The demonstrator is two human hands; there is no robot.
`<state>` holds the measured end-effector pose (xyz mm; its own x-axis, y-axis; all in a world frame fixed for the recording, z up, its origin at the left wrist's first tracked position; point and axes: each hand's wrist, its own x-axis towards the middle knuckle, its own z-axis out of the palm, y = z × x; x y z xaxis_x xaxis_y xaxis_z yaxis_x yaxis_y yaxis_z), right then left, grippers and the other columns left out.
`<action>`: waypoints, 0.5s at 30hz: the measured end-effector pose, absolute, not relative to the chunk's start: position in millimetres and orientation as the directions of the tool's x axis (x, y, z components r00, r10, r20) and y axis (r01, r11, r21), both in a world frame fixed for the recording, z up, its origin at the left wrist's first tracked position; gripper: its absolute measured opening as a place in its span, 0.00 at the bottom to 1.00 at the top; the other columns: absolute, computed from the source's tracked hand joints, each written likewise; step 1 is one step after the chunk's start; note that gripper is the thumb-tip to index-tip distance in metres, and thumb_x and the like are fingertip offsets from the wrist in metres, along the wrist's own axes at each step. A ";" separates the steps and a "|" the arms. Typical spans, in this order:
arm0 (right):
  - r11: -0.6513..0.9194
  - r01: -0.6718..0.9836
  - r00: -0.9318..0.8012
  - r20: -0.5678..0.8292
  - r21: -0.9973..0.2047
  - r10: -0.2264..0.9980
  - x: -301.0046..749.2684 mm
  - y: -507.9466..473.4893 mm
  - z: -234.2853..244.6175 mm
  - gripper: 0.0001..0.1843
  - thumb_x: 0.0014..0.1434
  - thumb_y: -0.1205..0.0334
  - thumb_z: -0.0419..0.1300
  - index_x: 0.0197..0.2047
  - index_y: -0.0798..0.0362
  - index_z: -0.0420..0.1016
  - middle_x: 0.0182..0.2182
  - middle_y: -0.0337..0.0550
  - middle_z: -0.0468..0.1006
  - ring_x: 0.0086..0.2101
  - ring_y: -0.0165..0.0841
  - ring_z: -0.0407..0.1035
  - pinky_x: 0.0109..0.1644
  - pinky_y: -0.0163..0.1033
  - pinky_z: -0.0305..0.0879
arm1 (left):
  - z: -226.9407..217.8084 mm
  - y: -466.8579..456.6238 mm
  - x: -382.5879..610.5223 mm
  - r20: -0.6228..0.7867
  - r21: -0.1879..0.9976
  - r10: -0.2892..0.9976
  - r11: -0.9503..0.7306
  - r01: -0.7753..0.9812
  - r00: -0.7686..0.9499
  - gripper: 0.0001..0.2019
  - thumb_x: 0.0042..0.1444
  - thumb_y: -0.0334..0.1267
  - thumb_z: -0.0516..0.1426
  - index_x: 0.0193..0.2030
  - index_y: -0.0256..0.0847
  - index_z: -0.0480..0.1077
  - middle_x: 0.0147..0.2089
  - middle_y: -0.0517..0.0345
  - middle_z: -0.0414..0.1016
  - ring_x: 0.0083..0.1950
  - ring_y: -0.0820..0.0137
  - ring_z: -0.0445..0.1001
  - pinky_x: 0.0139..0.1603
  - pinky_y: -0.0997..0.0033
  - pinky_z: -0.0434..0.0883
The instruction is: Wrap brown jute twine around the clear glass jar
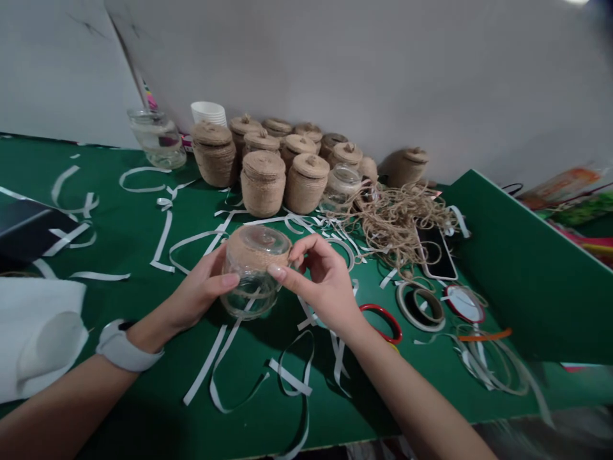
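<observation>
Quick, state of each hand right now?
Left hand: closed on the side of the glass jar.
Right hand: fingers curled at the twine wrap; whether they grip it can't be told.

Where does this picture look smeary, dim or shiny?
Head view: dim overall, a bright patch at top right; head view: colourful items at the right edge blurred; head view: faint glare on the held glass jar, shadow on the green table below it.

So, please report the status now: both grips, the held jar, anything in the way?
Left grip holds glass jar; right grip touches its right side. Twine around jar's upper part, lower glass bare. White strips scattered on green table nearby.
</observation>
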<state>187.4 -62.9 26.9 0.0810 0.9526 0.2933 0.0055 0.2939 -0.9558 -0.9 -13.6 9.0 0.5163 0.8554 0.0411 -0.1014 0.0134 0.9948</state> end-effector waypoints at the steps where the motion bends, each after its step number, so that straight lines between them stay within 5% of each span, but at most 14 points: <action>1: 0.281 0.023 0.063 0.282 -0.959 0.957 186.9 -64.6 31.0 0.14 0.50 0.57 0.69 0.32 0.50 0.67 0.28 0.33 0.65 0.30 0.27 0.61 0.35 0.35 0.61 | 8.9 -14.4 -2.3 0.043 0.995 0.851 0.008 -0.095 0.524 0.34 0.46 0.56 0.65 0.59 0.46 0.69 0.56 0.52 0.77 0.59 0.47 0.73 0.58 0.48 0.72; 5: 0.281 0.160 0.014 0.287 -0.946 0.958 181.6 -77.5 48.3 0.11 0.51 0.59 0.68 0.31 0.49 0.68 0.28 0.34 0.66 0.32 0.28 0.63 0.38 0.36 0.63 | 1.3 -13.2 -10.7 0.082 0.995 0.845 -0.099 0.005 0.529 0.43 0.37 0.50 0.72 0.62 0.47 0.66 0.57 0.47 0.76 0.56 0.47 0.75 0.54 0.49 0.75; 8: 0.324 0.265 -0.045 0.324 -0.908 0.945 182.5 -93.2 54.4 0.06 0.56 0.61 0.64 0.34 0.49 0.70 0.33 0.37 0.72 0.36 0.29 0.67 0.42 0.36 0.66 | -4.2 -7.6 -14.8 0.173 0.961 0.846 -0.258 0.103 0.505 0.40 0.40 0.47 0.71 0.62 0.46 0.66 0.56 0.46 0.77 0.57 0.48 0.75 0.54 0.48 0.75; 15: 0.207 0.533 -0.077 0.197 -0.820 0.977 230.3 -123.8 37.2 0.06 0.63 0.59 0.58 0.41 0.50 0.74 0.38 0.40 0.78 0.40 0.31 0.72 0.46 0.37 0.67 | 1.8 0.8 -8.7 0.152 0.922 0.882 -0.289 0.256 0.447 0.56 0.39 0.51 0.70 0.73 0.48 0.48 0.73 0.45 0.56 0.70 0.47 0.60 0.63 0.43 0.65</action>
<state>230.3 -123.8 37.2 -0.0766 0.9774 0.1970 0.5329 0.2071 -0.8205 -8.7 0.8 1.8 0.4470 0.8815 0.1519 0.2564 -0.2890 0.9223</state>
